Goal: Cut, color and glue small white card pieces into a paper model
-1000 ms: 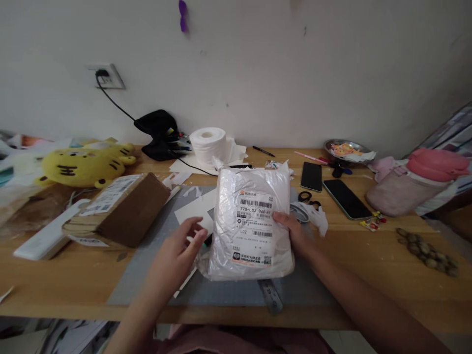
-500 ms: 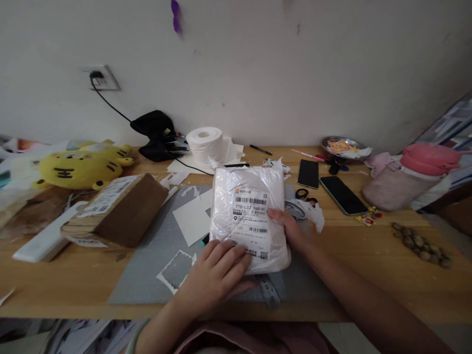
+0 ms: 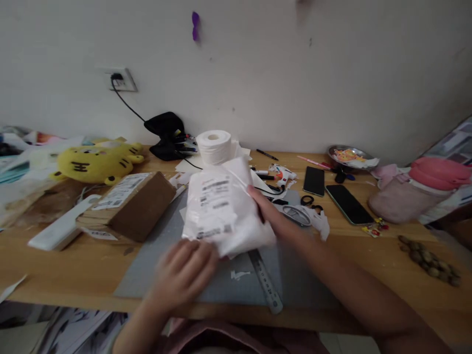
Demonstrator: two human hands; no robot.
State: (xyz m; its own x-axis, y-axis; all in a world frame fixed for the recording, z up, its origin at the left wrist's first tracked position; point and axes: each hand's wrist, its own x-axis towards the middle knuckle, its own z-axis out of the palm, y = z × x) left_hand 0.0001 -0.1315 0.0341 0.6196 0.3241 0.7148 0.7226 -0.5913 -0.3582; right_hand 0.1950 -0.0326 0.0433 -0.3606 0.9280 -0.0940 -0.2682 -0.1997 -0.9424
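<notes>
A white plastic mailing parcel (image 3: pixel 239 221) with a printed shipping label is held up above the grey cutting mat (image 3: pixel 155 275), tilted and smeared by motion. On its right side is my right hand (image 3: pixel 263 209), closed round the edge with the fingers partly hidden behind. My left hand (image 3: pixel 188 270), blurred, has its fingers curled at the parcel's lower left edge. Below the parcel a steel ruler (image 3: pixel 264 282) lies slanted on the mat, beside small paper scraps (image 3: pixel 239 275).
To the left are a cardboard box (image 3: pixel 129 211), a white power strip (image 3: pixel 64 226) and a yellow plush toy (image 3: pixel 96 162). A paper roll (image 3: pixel 214 147) stands behind. Rightward lie black-handled scissors (image 3: pixel 307 200), two phones (image 3: pixel 350 204), a metal bowl (image 3: pixel 350 157) and a pink-topped pouch (image 3: pixel 401 196).
The parcel has swung left and tilted, with both hands moving left too. My left hand has slid from the label to the lower edge. More of the ruler and a glue gun now show.
</notes>
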